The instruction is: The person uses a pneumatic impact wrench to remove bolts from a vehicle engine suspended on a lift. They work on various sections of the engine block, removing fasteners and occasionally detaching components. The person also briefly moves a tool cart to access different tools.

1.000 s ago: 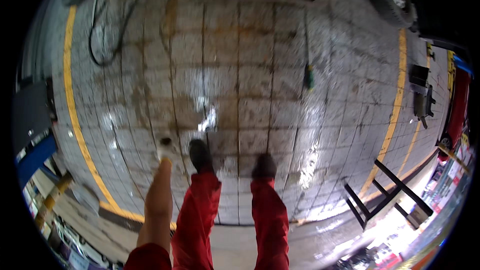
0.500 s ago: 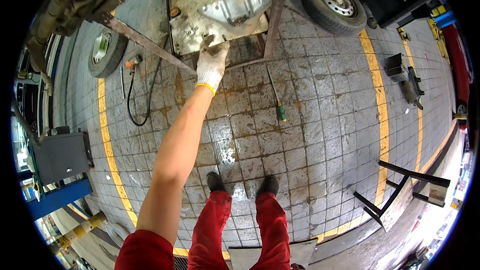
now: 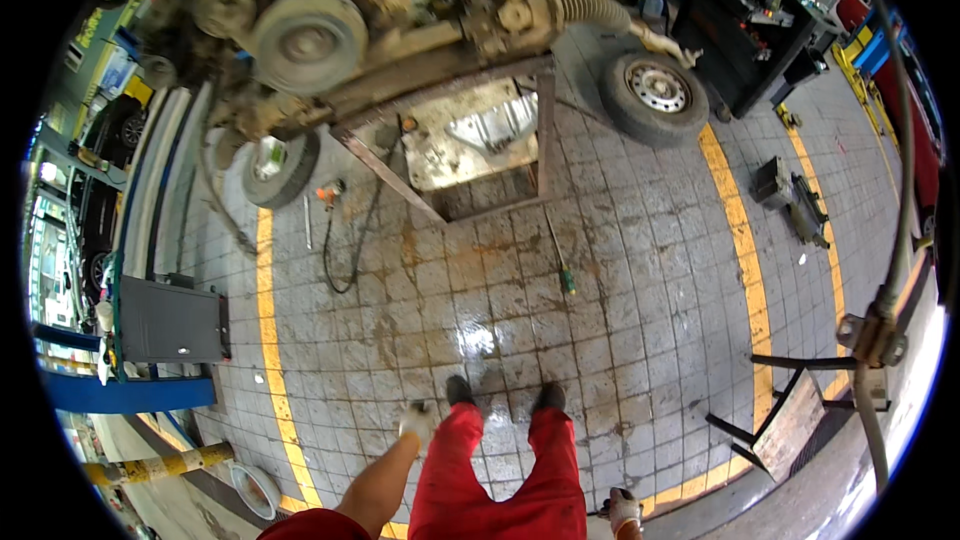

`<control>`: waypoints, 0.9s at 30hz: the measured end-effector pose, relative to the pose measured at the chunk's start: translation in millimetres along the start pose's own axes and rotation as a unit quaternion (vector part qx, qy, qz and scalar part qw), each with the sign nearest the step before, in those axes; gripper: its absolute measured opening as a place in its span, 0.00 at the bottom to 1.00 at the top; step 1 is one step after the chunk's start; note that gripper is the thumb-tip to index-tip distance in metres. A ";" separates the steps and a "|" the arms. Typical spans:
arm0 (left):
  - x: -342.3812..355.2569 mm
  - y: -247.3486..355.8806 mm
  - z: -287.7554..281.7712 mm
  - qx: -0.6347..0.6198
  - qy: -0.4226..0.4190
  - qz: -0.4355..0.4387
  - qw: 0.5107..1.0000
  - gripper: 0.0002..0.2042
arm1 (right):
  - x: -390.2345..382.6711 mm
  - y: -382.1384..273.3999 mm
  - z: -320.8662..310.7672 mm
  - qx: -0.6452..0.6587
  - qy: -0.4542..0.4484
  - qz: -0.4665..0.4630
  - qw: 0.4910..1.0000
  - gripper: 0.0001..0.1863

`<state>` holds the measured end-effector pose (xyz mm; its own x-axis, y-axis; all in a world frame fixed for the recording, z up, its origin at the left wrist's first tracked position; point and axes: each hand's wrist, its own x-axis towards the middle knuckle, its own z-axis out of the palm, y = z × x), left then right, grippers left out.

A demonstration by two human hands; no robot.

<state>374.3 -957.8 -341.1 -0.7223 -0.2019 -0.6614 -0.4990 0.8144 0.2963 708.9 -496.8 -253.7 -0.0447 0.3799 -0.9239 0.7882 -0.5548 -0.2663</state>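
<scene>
My left hand [image 3: 415, 422], in a pale work glove with dark fingertips, hangs low beside my left leg. Its fingers look curled, and what they hold, if anything, is too small to make out. At the lower edge, right of my right leg, my gloved right hand [image 3: 625, 510] is closed, with a dark bit jutting out on its left that I cannot identify. Farther ahead, a silvery ribbed metal pan [image 3: 495, 128] lies on a stained pale board [image 3: 430, 168] inside a rusty metal frame [image 3: 395, 178]. A long screwdriver with a green handle [image 3: 568, 280] lies on the tiles before the frame.
Greasy vehicle underparts [image 3: 420, 45] hang over the frame. Wheels lie on the left [image 3: 295, 175] and right [image 3: 690, 125]. An orange-ended air tool [image 3: 328, 193] with a black hose sits left. A grey cabinet [image 3: 170, 320], a black-legged stand [image 3: 790, 425] and a hanging cable [image 3: 905, 210] flank me.
My left hand has drawn back from the board's near edge to beside my left leg. My right hand has come into view. The view has shifted, showing more of the vehicle underparts.
</scene>
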 end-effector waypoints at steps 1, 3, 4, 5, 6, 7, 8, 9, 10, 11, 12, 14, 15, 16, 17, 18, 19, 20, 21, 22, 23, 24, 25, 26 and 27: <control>-21.9 -24.9 -8.4 0.014 -0.008 -0.040 0.999 0.22 | 10.0 5.8 -7.0 -0.009 -0.013 -0.023 1.000 0.14; -51.0 -87.3 -16.4 0.051 0.000 -0.070 0.996 0.22 | 3.5 -7.7 -4.8 0.030 -0.032 -0.045 0.998 0.13; -55.7 -115.2 -21.9 0.080 0.010 -0.054 0.995 0.23 | -8.8 -14.2 -1.8 0.037 -0.018 -0.035 0.999 0.13; -61.3 -112.6 -30.8 0.140 -0.029 0.032 0.989 0.23 | -14.6 -20.3 -1.6 0.047 -0.013 -0.040 0.998 0.13; -67.9 -104.6 -45.2 0.201 -0.066 0.117 0.970 0.22 | -20.0 -26.7 0.3 0.059 -0.007 -0.042 0.997 0.13; -76.5 -99.1 -61.4 0.267 -0.109 0.198 0.937 0.21 | -30.6 -27.9 0.9 0.074 -0.009 -0.066 0.995 0.14; -75.3 -85.5 -73.8 0.252 -0.148 0.194 0.937 0.21 | -45.1 -25.6 1.7 0.112 -0.026 -0.074 0.991 0.13; -60.6 -73.6 -84.8 0.244 -0.185 0.190 0.933 0.21 | -67.9 -26.3 7.6 0.125 -0.010 -0.083 0.989 0.10; -58.5 -61.7 -91.6 0.212 -0.161 0.156 0.951 0.21 | -82.0 -25.1 5.3 0.139 -0.014 -0.079 0.987 0.07; -57.6 -48.4 -97.5 0.175 -0.136 0.122 0.968 0.21 | -89.5 -20.5 3.3 0.125 -0.003 -0.093 0.988 0.09; -63.9 -31.6 -94.3 0.116 -0.047 0.057 0.990 0.23 | -95.0 -11.8 -4.5 0.108 0.015 -0.099 0.989 0.11; -46.2 2.7 -113.2 0.131 -0.127 0.142 0.973 0.22 | -99.5 6.1 -22.6 0.131 0.026 -0.102 0.986 0.12; -64.8 50.1 -125.6 0.029 -0.148 0.050 0.987 0.22 | -99.8 12.4 -34.0 0.151 0.037 -0.092 0.984 0.14; -65.5 69.8 -131.3 0.041 -0.110 0.072 0.990 0.22 | -104.8 13.7 -40.6 0.177 0.039 -0.080 0.980 0.17; -65.3 92.5 -134.6 0.046 -0.068 0.097 0.992 0.22 | -107.6 18.4 -53.5 0.194 0.048 -0.067 0.978 0.17; -75.7 123.3 -132.3 -0.002 -0.080 0.093 0.992 0.20 | -109.3 23.1 -67.8 0.207 0.053 -0.058 0.975 0.17; -96.5 160.9 -136.7 -0.053 -0.091 0.086 0.991 0.18 | -107.2 26.5 -83.5 0.216 0.064 -0.059 0.972 0.18; -117.1 180.6 -138.5 -0.102 -0.098 0.074 0.987 0.16 | -108.3 35.2 -97.9 0.230 0.075 -0.055 0.969 0.17; -124.9 183.9 -132.3 -0.098 -0.094 0.057 0.989 0.14 | -107.8 41.4 -114.5 0.244 0.083 -0.054 0.965 0.17; -118.6 191.3 -117.7 -0.101 -0.088 0.046 0.990 0.12 | -99.1 34.3 -137.3 0.260 0.091 -0.062 0.959 0.16; -118.2 206.7 -101.0 -0.103 -0.085 0.038 0.990 0.11 | -88.2 28.1 -161.1 0.283 0.090 -0.074 0.952 0.17; -133.0 219.1 -85.4 -0.082 -0.100 0.048 0.990 0.10 | -82.8 29.7 -185.8 0.302 0.091 -0.079 0.946 0.18; -147.3 232.6 -68.6 -0.060 -0.115 0.058 0.990 0.09 | -76.9 30.3 -210.7 0.319 0.091 -0.085 0.939 0.19; -161.0 246.9 -50.3 -0.040 -0.129 0.068 0.989 0.08 | -70.7 29.9 -234.2 0.336 0.091 -0.091 0.933 0.19; -217.6 295.1 -36.8 0.066 -0.101 0.116 0.986 0.15 | -61.5 21.3 -255.5 0.337 0.112 -0.104 0.929 0.18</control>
<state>366.6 -693.5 -84.4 -0.6927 0.0999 -0.7143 -0.2550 0.8925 0.3721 885.2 -342.9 -132.4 0.0356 0.6338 -0.7726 0.2104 -0.7606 -0.6142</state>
